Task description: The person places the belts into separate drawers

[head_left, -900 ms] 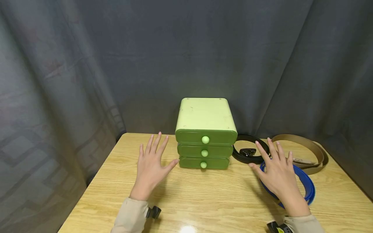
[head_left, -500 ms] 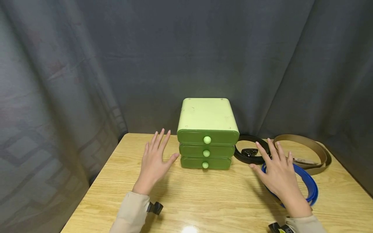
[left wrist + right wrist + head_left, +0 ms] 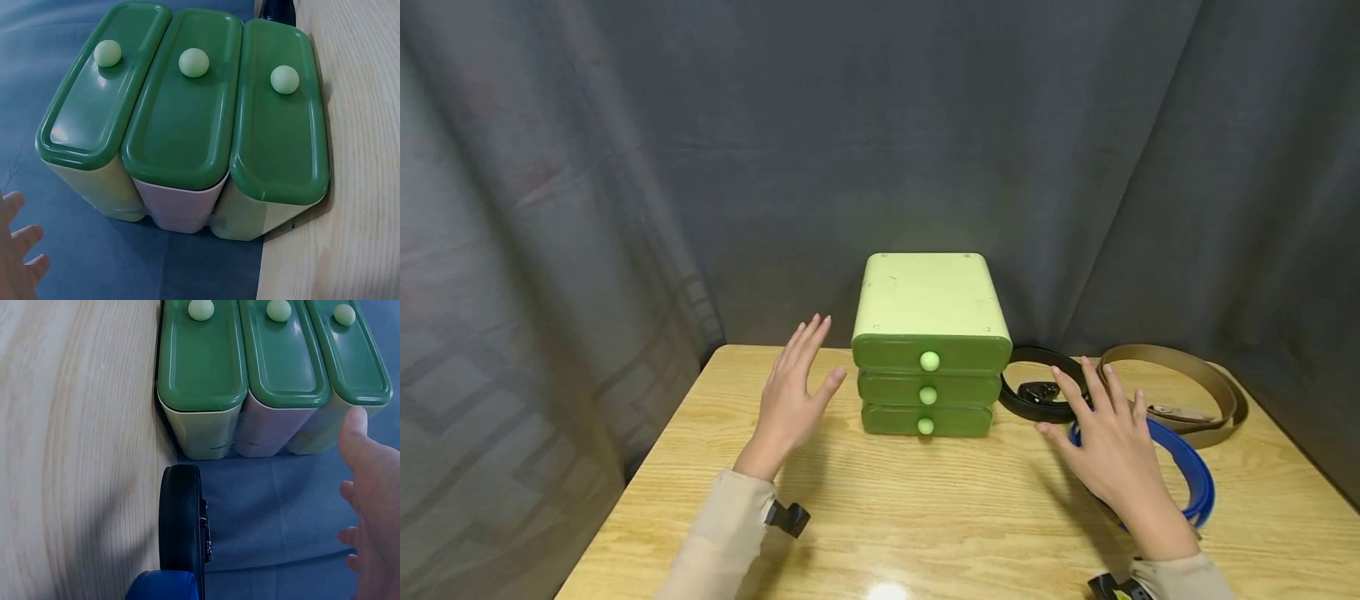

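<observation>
A green three-drawer box stands at the back middle of the wooden table, all drawers closed, each with a pale round knob. My left hand hovers open just left of the box, fingers straight, holding nothing; only its fingertips show in the left wrist view. My right hand is open above a coiled blue belt, right of the box. A coiled black belt lies between the box and that hand, also seen as a black belt in the right wrist view.
A coiled brown belt lies at the back right of the table. A dark grey curtain hangs behind and at both sides. Bare wood spreads across the front of the table.
My left hand has lifted and moved toward the box's left side, turning more edge-on. My right hand has shifted slightly forward and left over the blue belt.
</observation>
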`<state>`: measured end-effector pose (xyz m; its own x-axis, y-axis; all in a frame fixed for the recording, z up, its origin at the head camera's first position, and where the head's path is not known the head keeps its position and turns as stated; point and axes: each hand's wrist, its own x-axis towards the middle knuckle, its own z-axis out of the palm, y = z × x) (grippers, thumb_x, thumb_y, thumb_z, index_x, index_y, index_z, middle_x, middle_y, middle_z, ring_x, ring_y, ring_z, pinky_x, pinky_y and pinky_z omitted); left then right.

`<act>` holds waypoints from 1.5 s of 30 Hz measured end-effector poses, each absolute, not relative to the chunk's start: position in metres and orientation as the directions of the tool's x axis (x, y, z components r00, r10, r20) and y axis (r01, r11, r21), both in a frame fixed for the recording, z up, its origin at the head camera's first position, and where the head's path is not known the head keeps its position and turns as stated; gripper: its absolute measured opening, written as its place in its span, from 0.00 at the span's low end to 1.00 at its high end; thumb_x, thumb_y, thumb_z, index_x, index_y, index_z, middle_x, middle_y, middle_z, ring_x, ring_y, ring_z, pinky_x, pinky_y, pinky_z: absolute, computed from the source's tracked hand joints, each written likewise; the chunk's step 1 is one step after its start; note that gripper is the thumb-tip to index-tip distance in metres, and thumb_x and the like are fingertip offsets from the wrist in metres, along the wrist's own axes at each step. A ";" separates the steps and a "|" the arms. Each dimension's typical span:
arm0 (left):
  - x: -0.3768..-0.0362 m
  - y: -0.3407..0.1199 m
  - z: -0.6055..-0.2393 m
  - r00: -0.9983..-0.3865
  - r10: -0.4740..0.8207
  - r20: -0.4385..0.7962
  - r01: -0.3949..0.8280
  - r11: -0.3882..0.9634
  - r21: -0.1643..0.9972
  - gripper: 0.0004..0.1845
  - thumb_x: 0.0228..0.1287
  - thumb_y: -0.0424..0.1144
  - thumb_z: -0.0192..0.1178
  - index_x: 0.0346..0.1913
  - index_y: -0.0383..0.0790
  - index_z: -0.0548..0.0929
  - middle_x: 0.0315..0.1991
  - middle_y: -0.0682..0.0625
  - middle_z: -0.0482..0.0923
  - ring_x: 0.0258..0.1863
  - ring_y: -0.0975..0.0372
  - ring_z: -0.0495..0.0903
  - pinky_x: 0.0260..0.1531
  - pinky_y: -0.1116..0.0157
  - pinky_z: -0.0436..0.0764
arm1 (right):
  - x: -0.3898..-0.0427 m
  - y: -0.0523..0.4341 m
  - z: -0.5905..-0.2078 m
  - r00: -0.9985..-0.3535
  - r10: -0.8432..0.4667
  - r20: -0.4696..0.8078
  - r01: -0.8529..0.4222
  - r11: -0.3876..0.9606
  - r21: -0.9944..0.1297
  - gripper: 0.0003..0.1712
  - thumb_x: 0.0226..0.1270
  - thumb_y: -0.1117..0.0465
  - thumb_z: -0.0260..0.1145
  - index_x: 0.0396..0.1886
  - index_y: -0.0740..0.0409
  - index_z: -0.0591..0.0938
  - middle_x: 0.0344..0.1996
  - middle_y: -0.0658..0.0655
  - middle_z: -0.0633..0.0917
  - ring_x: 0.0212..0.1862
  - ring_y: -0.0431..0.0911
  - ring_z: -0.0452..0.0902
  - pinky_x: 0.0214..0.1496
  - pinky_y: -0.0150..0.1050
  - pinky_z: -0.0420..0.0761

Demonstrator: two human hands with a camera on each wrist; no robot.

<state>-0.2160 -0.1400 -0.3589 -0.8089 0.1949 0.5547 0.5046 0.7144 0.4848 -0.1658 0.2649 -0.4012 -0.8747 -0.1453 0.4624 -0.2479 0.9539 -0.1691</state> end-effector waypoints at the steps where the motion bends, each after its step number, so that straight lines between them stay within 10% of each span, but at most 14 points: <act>1: -0.218 -0.140 -0.358 -0.813 0.197 0.549 0.504 0.711 0.491 0.36 0.73 0.57 0.52 0.79 0.55 0.55 0.78 0.53 0.51 0.77 0.55 0.48 0.69 0.39 0.51 | -0.166 0.265 -0.401 -0.875 -0.146 0.461 -0.248 0.954 -0.169 0.48 0.69 0.38 0.62 0.81 0.40 0.50 0.78 0.65 0.48 0.77 0.64 0.34 0.69 0.71 0.31; 45: -0.283 -0.135 -0.342 -0.783 0.428 0.451 0.604 0.351 0.715 0.28 0.78 0.54 0.47 0.77 0.57 0.62 0.78 0.59 0.50 0.76 0.62 0.47 0.71 0.43 0.50 | -0.164 0.253 -0.402 -0.894 -0.172 0.414 -0.282 0.934 -0.220 0.46 0.71 0.38 0.60 0.81 0.45 0.52 0.78 0.64 0.49 0.77 0.65 0.39 0.69 0.72 0.42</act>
<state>-0.2830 -0.1352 -0.3420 -0.7828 0.4283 0.4514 0.6044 0.3513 0.7150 -0.1636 0.2532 -0.4024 -0.8937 -0.1723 0.4143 -0.2819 0.9340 -0.2196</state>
